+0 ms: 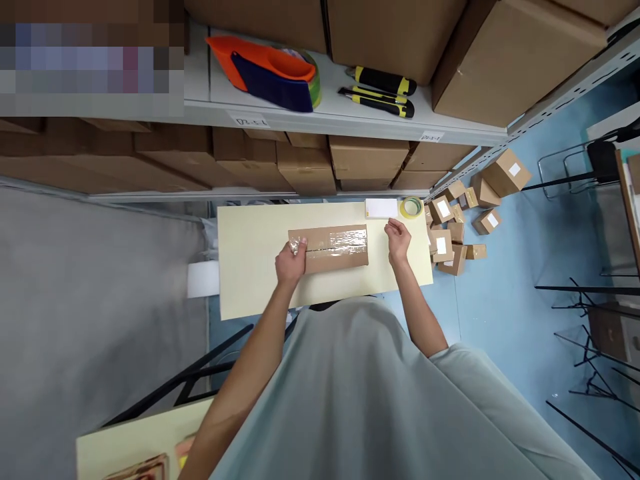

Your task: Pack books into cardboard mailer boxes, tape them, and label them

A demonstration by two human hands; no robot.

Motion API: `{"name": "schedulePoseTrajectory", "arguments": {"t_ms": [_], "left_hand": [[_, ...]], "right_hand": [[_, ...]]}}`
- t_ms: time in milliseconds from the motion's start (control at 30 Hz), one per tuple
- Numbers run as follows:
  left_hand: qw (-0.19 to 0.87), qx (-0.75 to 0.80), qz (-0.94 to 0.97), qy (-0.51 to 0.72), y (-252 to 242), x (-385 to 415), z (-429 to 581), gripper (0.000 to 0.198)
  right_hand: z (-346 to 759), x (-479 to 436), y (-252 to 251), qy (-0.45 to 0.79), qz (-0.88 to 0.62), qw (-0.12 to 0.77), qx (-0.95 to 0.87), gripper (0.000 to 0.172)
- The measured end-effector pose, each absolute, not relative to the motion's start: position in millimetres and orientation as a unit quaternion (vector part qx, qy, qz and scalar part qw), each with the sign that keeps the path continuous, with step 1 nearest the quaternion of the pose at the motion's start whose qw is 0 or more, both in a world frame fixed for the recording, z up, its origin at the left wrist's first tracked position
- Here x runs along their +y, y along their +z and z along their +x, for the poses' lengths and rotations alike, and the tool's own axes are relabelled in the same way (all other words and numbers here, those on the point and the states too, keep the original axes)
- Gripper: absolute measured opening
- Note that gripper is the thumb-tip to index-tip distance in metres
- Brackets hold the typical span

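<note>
A flat, long cardboard box [337, 260] taped with clear tape along its top lies on the cream table [260, 287]. My left hand [291, 263] grips its left end, thumb on top over the tape. My right hand [398, 240] is held to the right of the box, apart from it, with fingers curled together. Whether anything small is between those fingers I cannot make out. Just beyond the right hand sit a stack of white labels [381, 208] and a roll of yellowish tape [411, 207].
Above the table, a shelf [200, 110] holds an orange and blue tape dispenser [275, 72], several utility knives [383, 100] and large cartons [390, 40]. Small boxes [453, 260] are piled on the blue floor at the right. Black metal legs [590, 327] stand farther right.
</note>
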State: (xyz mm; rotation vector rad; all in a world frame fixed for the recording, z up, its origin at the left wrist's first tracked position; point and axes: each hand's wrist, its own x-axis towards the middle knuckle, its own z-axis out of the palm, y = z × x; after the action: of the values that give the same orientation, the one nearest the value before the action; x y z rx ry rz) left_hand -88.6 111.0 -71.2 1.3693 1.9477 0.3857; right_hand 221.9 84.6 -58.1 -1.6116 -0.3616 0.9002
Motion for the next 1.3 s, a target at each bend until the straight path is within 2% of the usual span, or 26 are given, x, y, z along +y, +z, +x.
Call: {"name": "schedulePoseTrajectory", "arguments": {"t_ms": [100, 300, 533, 833, 1300], "left_hand": [[0.332, 0.768, 0.53, 0.134, -70.7, 110.7, -86.7, 0.046], [0.291, 0.776, 0.544, 0.132, -70.3, 111.4, -83.2, 0.05], [0.283, 0.779, 0.545, 0.129, -74.1, 109.8, -83.3, 0.05], [0.299, 0.77, 0.551, 0.119, -72.0, 111.9, -84.8, 0.047], [0.336, 0.774, 0.521, 0.129, -62.5, 111.7, -84.9, 0.048]], "right_hand": [[222.4, 77.1, -48.7, 0.414, -0.681, 0.587, -0.141, 0.037], [208.3, 52.4, -24.7, 0.488, -0.636, 0.583, -0.134, 0.048], [194.2, 52.3, -7.9, 0.56, -0.574, 0.578, -0.152, 0.046], [195.3, 76.6, 1.4, 0.583, -0.537, 0.595, -0.135, 0.041], [213.1, 55.3, -2.0, 0.592, -0.541, 0.597, -0.019, 0.045]]}}
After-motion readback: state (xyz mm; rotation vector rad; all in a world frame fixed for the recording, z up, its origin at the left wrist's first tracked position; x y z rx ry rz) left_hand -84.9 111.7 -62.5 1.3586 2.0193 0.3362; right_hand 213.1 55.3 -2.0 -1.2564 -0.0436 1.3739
